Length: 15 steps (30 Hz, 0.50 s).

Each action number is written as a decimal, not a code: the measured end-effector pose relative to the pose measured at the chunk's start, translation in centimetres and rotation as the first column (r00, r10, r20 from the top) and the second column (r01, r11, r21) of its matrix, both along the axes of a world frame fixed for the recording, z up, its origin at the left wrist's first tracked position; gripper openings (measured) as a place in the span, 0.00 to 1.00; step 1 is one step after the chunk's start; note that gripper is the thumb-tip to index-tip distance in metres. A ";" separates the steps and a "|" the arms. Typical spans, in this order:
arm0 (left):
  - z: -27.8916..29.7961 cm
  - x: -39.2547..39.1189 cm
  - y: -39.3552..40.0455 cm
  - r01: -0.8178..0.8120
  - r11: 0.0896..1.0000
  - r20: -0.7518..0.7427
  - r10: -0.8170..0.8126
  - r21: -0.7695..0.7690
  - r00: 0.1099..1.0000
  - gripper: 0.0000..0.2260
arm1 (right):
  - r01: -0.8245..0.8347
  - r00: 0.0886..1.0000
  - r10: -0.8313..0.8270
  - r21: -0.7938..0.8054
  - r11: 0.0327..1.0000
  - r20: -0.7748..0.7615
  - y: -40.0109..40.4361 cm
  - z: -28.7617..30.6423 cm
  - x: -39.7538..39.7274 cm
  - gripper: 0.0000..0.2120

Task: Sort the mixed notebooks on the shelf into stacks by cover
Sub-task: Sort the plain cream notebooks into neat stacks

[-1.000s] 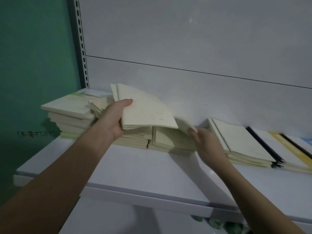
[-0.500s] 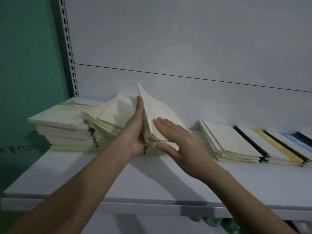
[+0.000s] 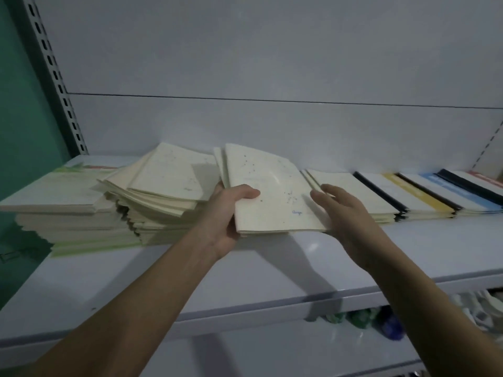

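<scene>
Left hand (image 3: pixel 230 213) grips a thin bundle of cream notebooks (image 3: pixel 272 191) by its near-left corner: thumb curled over the top cover, fingers underneath, hidden by the covers. Pinching at the corner leaves the cover face readable — speckled print and a small blue mark — which I judge is the point: check the cover before committing it to a stack.

Right hand (image 3: pixel 345 210) is open, fingers loosely spread, touching the bundle's right edge from the side and under. It holds nothing; I read it as steadying the floppy covers so they don't fan out. Exact contact under the edge is hidden.

The bundle is tilted, far edge raised, near edge low over the shelf (image 3: pixel 272 270). I can't tell whether it touches the board.

Relative to the grip:
- Just left: messy cream stack (image 3: pixel 168 194), splayed and leaning, likely the unsorted source.
- Further left, past that: green-edged stack (image 3: pixel 54 202), squared up.
- Just right, behind the open hand: low cream stack (image 3: pixel 353 191), covers matching what I hold. Probable destination.
- Well right: overlapped row of notebooks with black, yellow and blue spine bands (image 3: pixel 424 194).

Next move, my guess: slide right onto the matching stack. Risk: the thin bundle sags or sheds a notebook from the corner pinch.
</scene>
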<state>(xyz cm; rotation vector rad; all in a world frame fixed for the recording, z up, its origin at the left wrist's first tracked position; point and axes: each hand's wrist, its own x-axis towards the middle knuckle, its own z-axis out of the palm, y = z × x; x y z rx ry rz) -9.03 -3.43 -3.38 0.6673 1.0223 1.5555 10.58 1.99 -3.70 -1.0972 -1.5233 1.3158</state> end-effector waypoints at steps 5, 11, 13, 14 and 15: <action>-0.8 2.8 1.1 0.134 0.991 -0.111 -0.136 -0.028 0.984 0.23 | -0.067 0.986 0.056 -0.066 0.996 -0.154 0.5 -2.2 2.3 0.11; -0.9 6.5 4.4 0.109 0.992 -0.253 -0.121 -0.061 0.960 0.19 | -0.072 0.996 0.075 0.065 0.995 -0.052 4.0 -2.4 6.2 0.14; -1.3 8.1 6.1 0.054 0.995 -0.262 -0.073 -0.080 0.962 0.21 | -0.073 0.997 0.076 0.068 0.995 -0.035 5.9 -2.0 7.8 0.14; -1.4 8.8 7.0 0.027 0.996 -0.261 -0.049 -0.090 0.964 0.24 | -0.056 0.997 0.059 0.063 0.996 -0.041 7.0 -1.9 8.7 0.14; -1.6 9.5 7.8 0.006 0.994 -0.252 -0.034 -0.109 0.967 0.26 | -0.028 0.998 0.030 0.041 0.999 -0.049 8.2 -1.9 9.6 0.15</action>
